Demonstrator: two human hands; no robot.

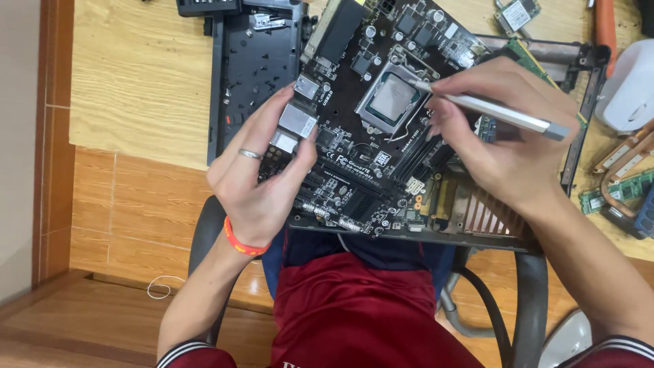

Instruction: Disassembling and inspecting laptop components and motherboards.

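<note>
Head cam, looking straight down: the black motherboard (371,129) sits half on the edge of the wooden desk (136,82) and half over the person's lap, tilted a bit toward them. Left hand (262,170) has it clamped by the rear port edge, thumb and fingers wrapped around the metal I/O blocks (298,121). Honestly that's the sane place to grab one of these, the shielded ports are sturdy and you stay off the traces. The right hand (504,136) pinches a slim silver screwdriver-style tool (487,109) pen-fashion, tip right at the corner of the CPU (394,97) in its socket.

Handling-wise I'd call the board light and stiff but fragile: flexing it or slipping with that metal tip near the socket could do damage. Edges only, steady pressure.

Around it: a black laptop base (255,61) under the board, loose RAM sticks (616,191) and copper heatpipes (623,160) off to the right, a white mouse-like thing (630,88) too.
</note>
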